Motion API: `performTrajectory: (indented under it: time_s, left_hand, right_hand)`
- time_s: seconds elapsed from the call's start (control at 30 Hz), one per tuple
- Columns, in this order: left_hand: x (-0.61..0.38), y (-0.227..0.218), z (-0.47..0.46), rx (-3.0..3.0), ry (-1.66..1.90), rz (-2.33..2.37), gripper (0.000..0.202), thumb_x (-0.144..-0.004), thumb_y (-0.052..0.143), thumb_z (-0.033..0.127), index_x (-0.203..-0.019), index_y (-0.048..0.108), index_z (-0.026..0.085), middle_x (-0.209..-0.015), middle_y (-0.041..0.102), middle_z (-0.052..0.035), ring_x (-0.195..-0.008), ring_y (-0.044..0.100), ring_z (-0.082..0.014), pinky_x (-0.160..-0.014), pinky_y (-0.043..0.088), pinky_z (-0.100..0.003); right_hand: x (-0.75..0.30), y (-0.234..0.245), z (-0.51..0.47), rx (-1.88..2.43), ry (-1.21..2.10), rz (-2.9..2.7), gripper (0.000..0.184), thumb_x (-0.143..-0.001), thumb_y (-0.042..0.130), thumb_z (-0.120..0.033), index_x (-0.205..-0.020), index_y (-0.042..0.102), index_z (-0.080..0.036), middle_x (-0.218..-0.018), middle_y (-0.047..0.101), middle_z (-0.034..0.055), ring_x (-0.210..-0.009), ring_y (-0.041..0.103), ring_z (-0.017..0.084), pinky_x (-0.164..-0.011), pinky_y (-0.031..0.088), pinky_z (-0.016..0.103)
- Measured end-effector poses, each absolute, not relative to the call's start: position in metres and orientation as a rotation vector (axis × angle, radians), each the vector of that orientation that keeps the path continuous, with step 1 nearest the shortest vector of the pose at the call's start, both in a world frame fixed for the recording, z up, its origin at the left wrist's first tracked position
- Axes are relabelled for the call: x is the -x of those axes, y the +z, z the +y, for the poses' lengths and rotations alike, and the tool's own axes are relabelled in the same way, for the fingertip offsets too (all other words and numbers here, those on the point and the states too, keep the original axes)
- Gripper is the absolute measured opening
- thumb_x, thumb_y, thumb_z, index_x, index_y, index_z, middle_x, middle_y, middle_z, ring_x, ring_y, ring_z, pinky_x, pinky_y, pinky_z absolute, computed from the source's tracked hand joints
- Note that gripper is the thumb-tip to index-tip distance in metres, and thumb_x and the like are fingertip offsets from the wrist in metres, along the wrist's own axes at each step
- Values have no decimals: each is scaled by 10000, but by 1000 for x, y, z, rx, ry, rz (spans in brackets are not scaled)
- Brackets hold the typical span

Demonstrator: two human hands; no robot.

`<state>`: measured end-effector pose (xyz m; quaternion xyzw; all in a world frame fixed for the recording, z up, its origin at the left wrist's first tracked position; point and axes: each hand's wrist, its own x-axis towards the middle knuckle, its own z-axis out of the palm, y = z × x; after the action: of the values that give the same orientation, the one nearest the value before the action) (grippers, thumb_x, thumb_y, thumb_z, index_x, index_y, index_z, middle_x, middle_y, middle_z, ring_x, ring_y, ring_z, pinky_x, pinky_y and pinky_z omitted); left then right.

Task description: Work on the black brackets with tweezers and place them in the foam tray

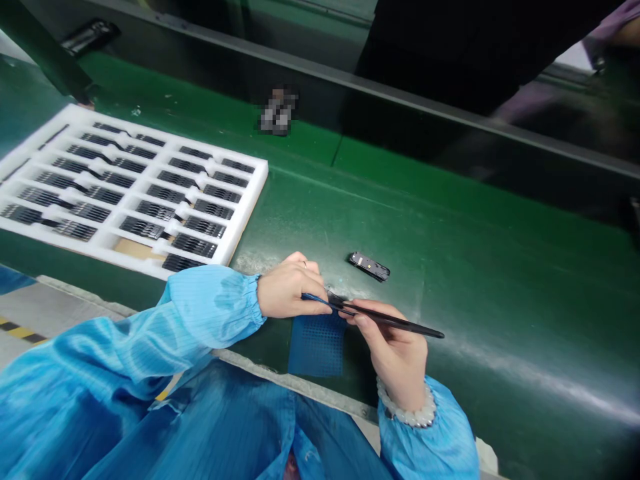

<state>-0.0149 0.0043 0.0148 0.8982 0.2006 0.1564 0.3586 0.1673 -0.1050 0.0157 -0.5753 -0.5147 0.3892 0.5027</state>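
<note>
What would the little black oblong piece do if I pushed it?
The black oblong piece would probably slide rather than roll, since it lies flat on the shiny green tabletop. It looks small and slim, so it's likely light.

Bright blue, finely striped fabric sleeves (200,310) end in gathered cuffs (254,300); a translucent white, round-beaded bracelet (411,415) circles the right one.

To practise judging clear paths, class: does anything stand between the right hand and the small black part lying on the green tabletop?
Nothing visible does: only bare tabletop separates the right hand from the black part. The hand itself holds a slender black tool.
</note>
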Motion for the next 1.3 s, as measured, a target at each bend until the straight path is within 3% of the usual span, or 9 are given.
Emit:
performTrajectory:
  time_s: [0.8,1.03,1.3]
  left_hand:
    - [16,15,4,-2325,371,531,255,-877,568,387,-742,683,204,-684,675,26,-730,549,-108,-766,260,-301]
    - [16,13,-1,-2507,400,340,170,-862,591,289,-753,676,189,-1068,680,1,-966,558,-160,-782,300,-308]
    - [13,11,-3,-2559,332,383,167,-858,596,283,-734,664,194,-1046,708,35,-964,560,-173,-762,293,-332]
  right_hand:
    - [-171,17,-105,1446,937,-1145,123,-804,658,-300,-870,699,-204,-725,743,29,-637,717,188,-648,617,333]
    - [-183,5,-103,1649,960,-906,248,-760,691,-386,-837,693,-150,-656,735,57,-605,717,194,-565,601,287]
    - [-180,3,-100,1733,1012,-859,296,-718,713,-421,-807,700,-140,-624,728,66,-609,717,210,-550,593,292]
